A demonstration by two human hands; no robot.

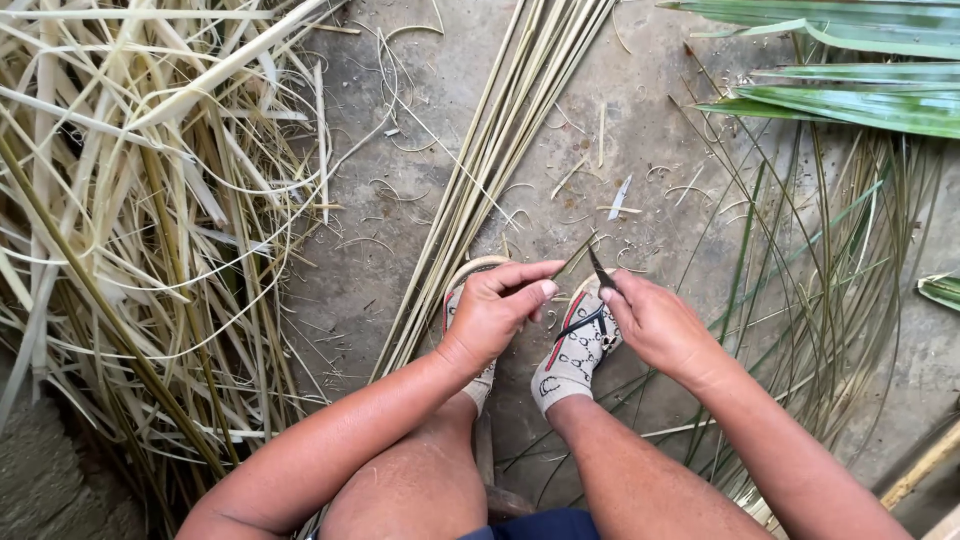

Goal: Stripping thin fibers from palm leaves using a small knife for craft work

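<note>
Head view, looking down past the knees at a seated person's two hands. Nearest, the socked feet in sandals (pixel 575 345) rest on the concrete floor (pixel 400 250). Just above them, the left hand (pixel 495 310) has its fingers closed together, pinching a thin leaf strip (pixel 573 256). The strip runs from the fingertips toward 1 o'clock. The right hand (pixel 655 325) is clamped around a small dark blade (pixel 600 270), whose tip points to 11 o'clock and meets the strip just beside the left fingertips. The step in hand appears to be scraping or splitting the strip; the next move probably calls for a steady draw of the blade along it, kept clear of the pinching fingers. Farther off lie a bundle of stripped ribs (pixel 500 130) at 12 o'clock, a pile of dry pale leaf waste (pixel 140 200) at 9 o'clock and green palm fronds (pixel 850 90) at 2 o'clock.
</note>
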